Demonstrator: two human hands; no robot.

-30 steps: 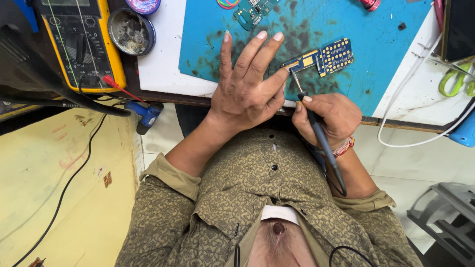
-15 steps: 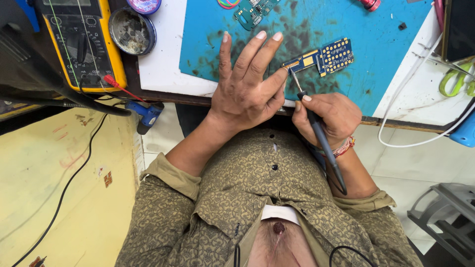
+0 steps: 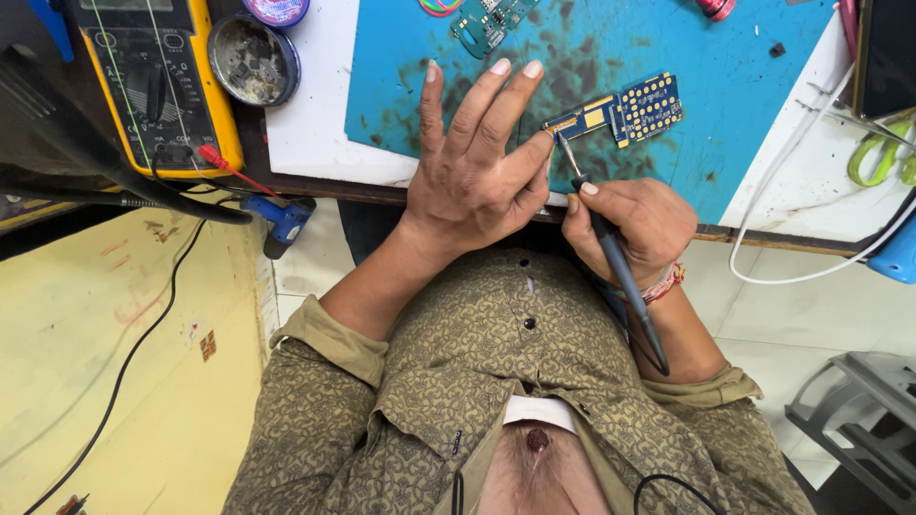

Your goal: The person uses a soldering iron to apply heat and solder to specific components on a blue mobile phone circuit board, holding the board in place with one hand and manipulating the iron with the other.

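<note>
**Soldering iron tip on a blue circuit board at the desk's near edge**

The left hand (image 3: pixel 477 176) lies flat on the blue work mat (image 3: pixel 744 105), palm down and fingers spread open; its forefinger tip touches the near left end of a small blue circuit board (image 3: pixel 620 110) with a gold-dotted square at its right end. The board lies on the mat, not far from the near edge of the desk (image 3: pixel 315 143). The right hand (image 3: pixel 634 224) sits just beside the left, at the desk's near edge, its fingers closed around the dark handle of a soldering iron (image 3: pixel 611 253). The thin metal tip of the iron touches the board's left end, close to the left forefinger.

One second circuit board (image 3: pixel 487 17), green, lies at the far edge of the mat. Towards the desk's left end stands one yellow multimeter (image 3: pixel 157 81) with a dark face and a round dial; one red probe (image 3: pixel 224 167) lies at its near right corner. One round open tin (image 3: pixel 253 59) of grey, dirty paste sits just right of the meter, and one smaller round container with a purple label (image 3: pixel 277 10) lies beyond it at the far edge. One white cable (image 3: pixel 763 229) loops off the desk's right end, near one green-handled tool (image 3: pixel 878 153) on the white surface.
</note>
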